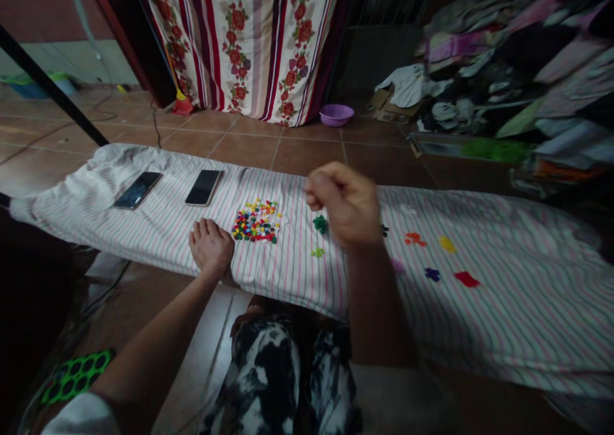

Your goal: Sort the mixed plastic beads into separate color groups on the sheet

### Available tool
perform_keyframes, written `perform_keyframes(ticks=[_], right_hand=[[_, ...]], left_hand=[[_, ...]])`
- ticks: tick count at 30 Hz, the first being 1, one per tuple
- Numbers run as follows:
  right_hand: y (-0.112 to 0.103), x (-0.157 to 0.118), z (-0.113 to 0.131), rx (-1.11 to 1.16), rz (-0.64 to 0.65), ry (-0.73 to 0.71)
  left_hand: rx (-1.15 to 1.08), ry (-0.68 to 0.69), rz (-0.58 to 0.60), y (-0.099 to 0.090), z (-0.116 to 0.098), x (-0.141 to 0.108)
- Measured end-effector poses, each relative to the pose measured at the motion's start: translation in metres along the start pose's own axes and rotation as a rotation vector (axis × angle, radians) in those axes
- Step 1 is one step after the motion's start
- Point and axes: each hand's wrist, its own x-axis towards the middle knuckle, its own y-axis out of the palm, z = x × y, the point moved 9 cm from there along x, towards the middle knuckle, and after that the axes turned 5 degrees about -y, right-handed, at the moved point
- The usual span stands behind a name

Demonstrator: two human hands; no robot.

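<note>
My left hand (211,246) rests on the striped cloth, its fingers laid forward and nothing seen in it. Just right of it lies a mixed pile of small coloured pieces (256,222). My right hand (344,203) is raised over the cloth with its fingers curled in; whatever they hold, if anything, is hidden. Below and left of this hand sit dark green pieces (320,224) and light green pieces (317,252). Farther right are orange pieces (415,238), yellow pieces (448,244), dark blue pieces (432,274) and red pieces (467,279). My right hand and forearm partly cover other small groups.
Two phones (204,187) (138,190) lie on the left of the long cloth-covered surface (527,294). Beyond it are a floral curtain (259,45), a purple basin (336,115) and a heap of clothes (508,70). A dark pole (52,89) slants at the left.
</note>
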Motion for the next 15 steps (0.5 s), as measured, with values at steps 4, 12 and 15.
perform_keyframes(ticks=[4,12,15], right_hand=[[0.028,-0.007,-0.060,-0.419,0.102,0.090],[0.074,-0.051,-0.132,-0.923,0.503,0.227],[0.075,-0.053,-0.133,-0.997,0.517,0.241]], left_hand=[[-0.006,-0.006,0.010,0.000,0.000,0.000],[0.006,0.002,0.015,0.002,0.000,0.000],[-0.015,-0.009,0.027,0.003,0.001,0.000]])
